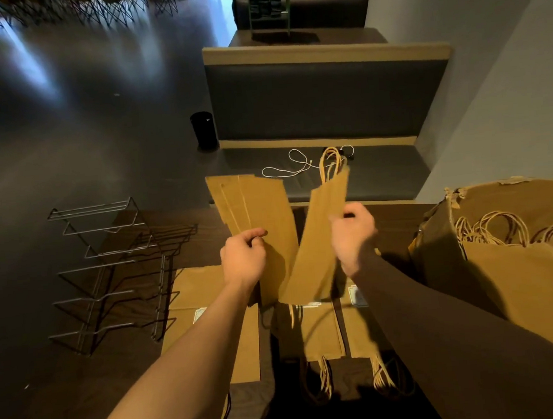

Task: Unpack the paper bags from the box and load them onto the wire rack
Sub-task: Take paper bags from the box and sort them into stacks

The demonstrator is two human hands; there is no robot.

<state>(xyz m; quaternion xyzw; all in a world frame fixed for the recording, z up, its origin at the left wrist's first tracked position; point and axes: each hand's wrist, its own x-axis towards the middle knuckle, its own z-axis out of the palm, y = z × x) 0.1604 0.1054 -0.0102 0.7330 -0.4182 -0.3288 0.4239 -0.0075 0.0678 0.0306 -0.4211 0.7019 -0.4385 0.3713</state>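
Observation:
Above the dark table my left hand (243, 257) grips a flat stack of brown paper bags (255, 207), which fans away from me. My right hand (353, 236) grips a second bundle of bags (320, 239) whose cord handles point toward the bench. The two bundles meet low down in a V. More flat bags (206, 300) lie on the table under my arms. The opened box (508, 224) at the right holds several bags with looped handles. The wire rack (107, 265) stands on the table at the left with nothing in its slots.
A padded booth bench (381, 171) lies beyond the table, with a loose white cord (290, 167) on its seat. A black cylinder (202, 130) stands on the floor by the bench end. A grey wall runs along the right.

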